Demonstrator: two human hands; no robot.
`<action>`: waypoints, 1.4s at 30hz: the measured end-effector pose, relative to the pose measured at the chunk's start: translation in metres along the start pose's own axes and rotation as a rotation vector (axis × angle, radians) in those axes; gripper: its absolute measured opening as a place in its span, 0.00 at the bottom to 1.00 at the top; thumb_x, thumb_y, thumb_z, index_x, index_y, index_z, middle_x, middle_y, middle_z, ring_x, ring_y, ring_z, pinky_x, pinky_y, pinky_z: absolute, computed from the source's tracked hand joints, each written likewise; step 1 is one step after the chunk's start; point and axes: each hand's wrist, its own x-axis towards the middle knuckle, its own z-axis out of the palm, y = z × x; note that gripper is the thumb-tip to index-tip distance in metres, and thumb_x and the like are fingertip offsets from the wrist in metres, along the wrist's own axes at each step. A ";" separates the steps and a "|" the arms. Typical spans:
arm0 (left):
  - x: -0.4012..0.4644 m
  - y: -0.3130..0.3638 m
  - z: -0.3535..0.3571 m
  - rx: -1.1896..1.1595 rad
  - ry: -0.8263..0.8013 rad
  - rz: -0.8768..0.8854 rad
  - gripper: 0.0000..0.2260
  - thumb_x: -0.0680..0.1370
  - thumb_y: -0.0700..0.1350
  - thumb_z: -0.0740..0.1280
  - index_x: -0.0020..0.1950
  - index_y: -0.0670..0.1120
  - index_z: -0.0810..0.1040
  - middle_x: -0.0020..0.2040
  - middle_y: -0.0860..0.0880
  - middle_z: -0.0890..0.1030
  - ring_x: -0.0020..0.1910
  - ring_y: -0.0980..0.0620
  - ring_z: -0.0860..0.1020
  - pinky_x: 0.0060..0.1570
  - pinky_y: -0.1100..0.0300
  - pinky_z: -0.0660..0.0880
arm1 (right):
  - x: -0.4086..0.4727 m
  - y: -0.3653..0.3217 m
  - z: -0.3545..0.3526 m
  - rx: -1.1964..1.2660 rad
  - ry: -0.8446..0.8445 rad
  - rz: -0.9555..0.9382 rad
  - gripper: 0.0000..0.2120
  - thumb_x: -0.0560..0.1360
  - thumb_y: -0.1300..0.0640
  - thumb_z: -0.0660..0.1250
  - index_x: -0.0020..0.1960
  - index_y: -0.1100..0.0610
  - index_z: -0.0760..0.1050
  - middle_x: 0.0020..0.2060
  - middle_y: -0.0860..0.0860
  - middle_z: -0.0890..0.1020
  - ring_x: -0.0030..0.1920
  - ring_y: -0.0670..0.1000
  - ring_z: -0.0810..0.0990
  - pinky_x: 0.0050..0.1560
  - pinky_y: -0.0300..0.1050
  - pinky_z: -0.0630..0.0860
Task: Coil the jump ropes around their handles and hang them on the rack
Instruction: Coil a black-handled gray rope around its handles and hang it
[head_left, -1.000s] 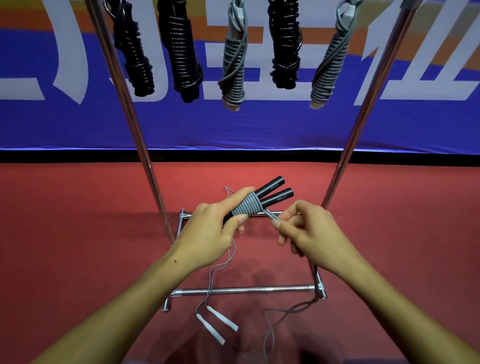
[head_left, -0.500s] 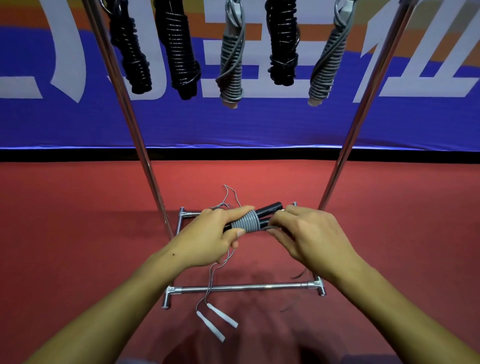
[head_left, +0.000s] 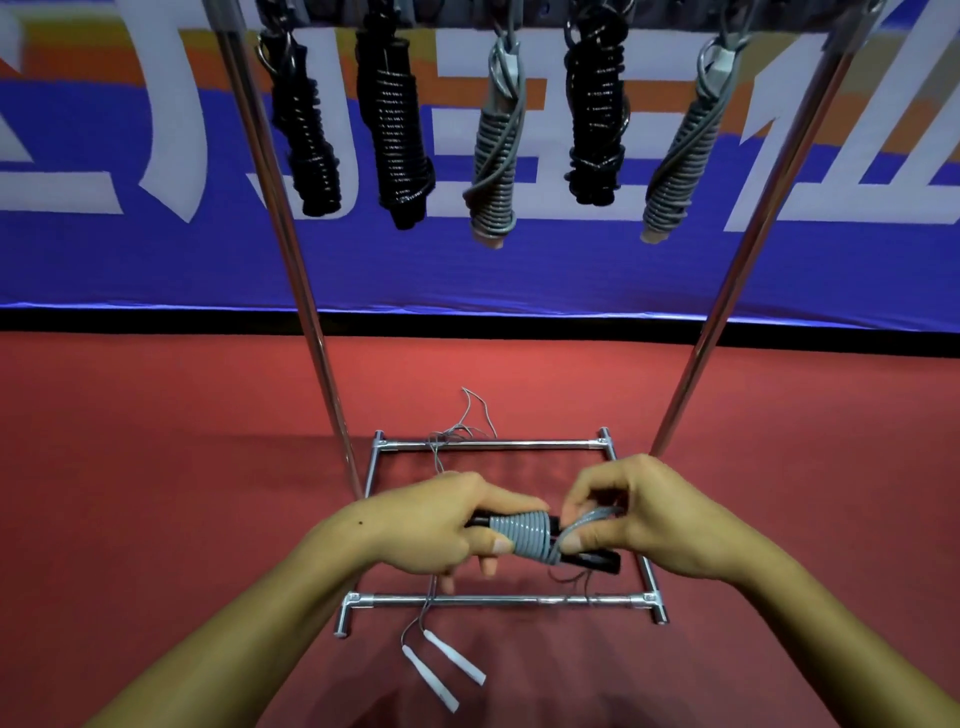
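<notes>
Setting: red floor (head_left: 156, 493) is seen below a blue banner (head_left: 519, 275) with large pale lettering; a chrome rack (head_left: 701, 353) stands between them, its base frame lying on the floor under the hands.
Already hung: five coiled ropes are suspended from the top of the rack, three black (head_left: 306, 150) (head_left: 397, 140) (head_left: 595, 124) and two grey (head_left: 496, 156) (head_left: 680, 161), each wound round its own handles.
Rope in hand: a pair of black handles (head_left: 597, 560) is held side by side above the base frame, with a band of grey cord (head_left: 524, 535) wound tightly round the middle.
Left hand (head_left: 441, 525): the handles are gripped at their left end, fingers curled round them, the thumb pressed against the edge of the coil.
Right hand (head_left: 639, 514): a loop of the loose cord is pinched between thumb and fingertips, just beside the last turn.
Loose tail: the rest of the grey cord seems to trail down past the front bar, though it is thin and hard to follow.
Still on the floor: a thin rope with white handles (head_left: 452, 662) lies uncoiled across the base frame.
Step judged: coiling is under way and perhaps half done, since bare handle shows to the right of the coil.
Next move: the pinched loop should be carried round both handles and laid snug against the last turn, tension being kept so nothing slackens; then the end must be secured and the bundle hung beside the others.
</notes>
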 end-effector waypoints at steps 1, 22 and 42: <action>-0.001 0.000 -0.001 -0.010 -0.023 0.014 0.24 0.85 0.42 0.66 0.78 0.63 0.71 0.43 0.52 0.86 0.34 0.46 0.80 0.42 0.47 0.86 | -0.001 0.000 -0.001 0.025 -0.027 0.003 0.08 0.70 0.55 0.83 0.45 0.54 0.85 0.40 0.48 0.87 0.40 0.47 0.84 0.45 0.43 0.79; -0.016 0.013 -0.002 -0.059 -0.073 0.074 0.08 0.84 0.42 0.68 0.63 0.48 0.76 0.50 0.46 0.88 0.36 0.37 0.82 0.39 0.55 0.79 | -0.008 -0.013 -0.004 0.306 -0.125 0.165 0.11 0.66 0.59 0.85 0.43 0.61 0.86 0.37 0.57 0.86 0.37 0.49 0.81 0.39 0.40 0.75; -0.026 0.023 -0.015 -0.379 -0.003 0.257 0.17 0.83 0.37 0.70 0.72 0.45 0.80 0.47 0.45 0.86 0.37 0.47 0.77 0.42 0.57 0.79 | -0.005 -0.007 0.001 0.830 -0.172 0.035 0.21 0.67 0.42 0.82 0.40 0.58 0.80 0.31 0.51 0.77 0.29 0.45 0.74 0.31 0.36 0.71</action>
